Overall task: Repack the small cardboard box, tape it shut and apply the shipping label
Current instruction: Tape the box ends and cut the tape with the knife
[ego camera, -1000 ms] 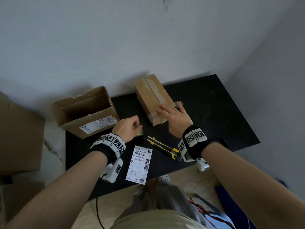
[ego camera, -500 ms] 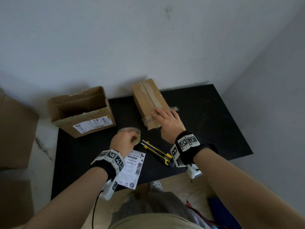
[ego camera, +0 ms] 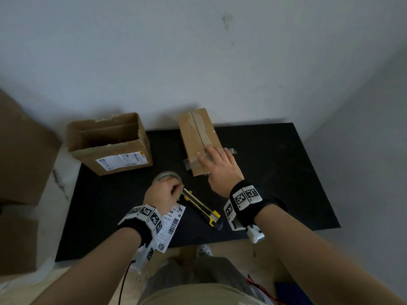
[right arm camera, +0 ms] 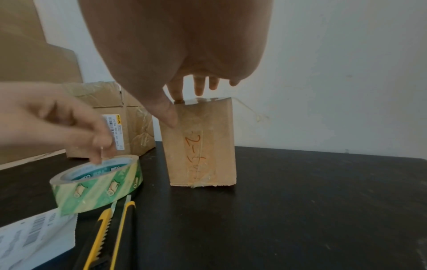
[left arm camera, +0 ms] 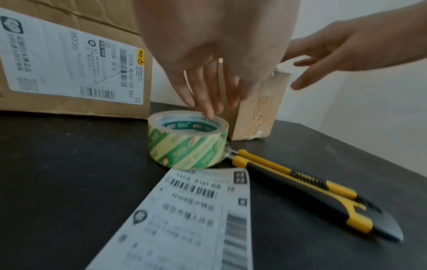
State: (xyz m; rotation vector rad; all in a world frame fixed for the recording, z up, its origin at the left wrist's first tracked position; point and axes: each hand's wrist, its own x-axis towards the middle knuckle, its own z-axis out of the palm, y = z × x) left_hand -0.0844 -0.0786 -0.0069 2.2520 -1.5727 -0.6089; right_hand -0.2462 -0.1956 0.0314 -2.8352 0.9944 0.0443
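— Starting with the biggest thing: the black table (ego camera: 275, 177) carries an open carton (ego camera: 110, 146) at its far left corner; the small cardboard box (ego camera: 198, 137) stands by the far edge, flaps closed, tape along its seam.

— So the sealing looks nearly done?

— I judge so; the right hand (ego camera: 220, 170) lies flat on the box's near end, fingers (right arm camera: 199, 87) straight and spread, pressing tape down; the left hand (ego camera: 161, 195) touches the tape roll (left arm camera: 188, 140) with loosely bent fingers, not gripping.

— What's left?

— The shipping label (left arm camera: 184, 219) lies unstuck by the near edge, beside the utility knife (ego camera: 201, 206); labelling remains.
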